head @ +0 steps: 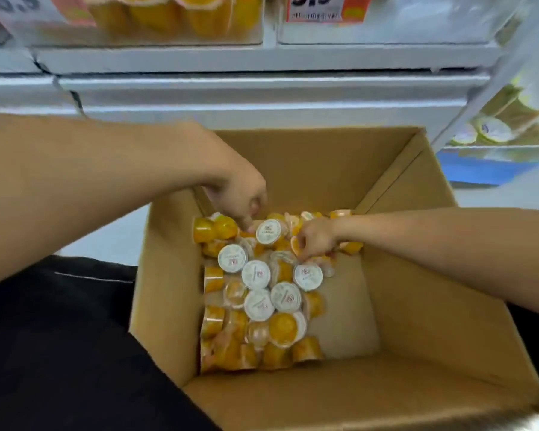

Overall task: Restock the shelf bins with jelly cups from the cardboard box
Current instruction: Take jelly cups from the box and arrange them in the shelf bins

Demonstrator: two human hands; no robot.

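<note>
Both hands reach into the open cardboard box [417, 306] at the frame's centre, where orange jelly cups [259, 293] lie heaped against its left wall. The left hand [241, 194] curls fingertips onto the pile's far edge; whether its grip holds a cup cannot be told. The right hand [316, 239] pinches cups beside it, below clear shelf bins [168, 29] across the top.

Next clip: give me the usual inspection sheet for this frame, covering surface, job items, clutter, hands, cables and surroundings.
Surface: pale floor under the cardboard box; bare box bottom on its right side.
Job's things: orange jelly cups piled along the box's left and far sides, some white lids up; shelf bin above holds orange cups.
Clutter: nothing seen.
Hands: left hand and right hand both reach into the pile with fingers curled; blur hides whether either grips a cup.
Cables: nothing seen.
Surroundings: white shelf edge, price tag, pale cups in a bin at right, dark clothing.
</note>
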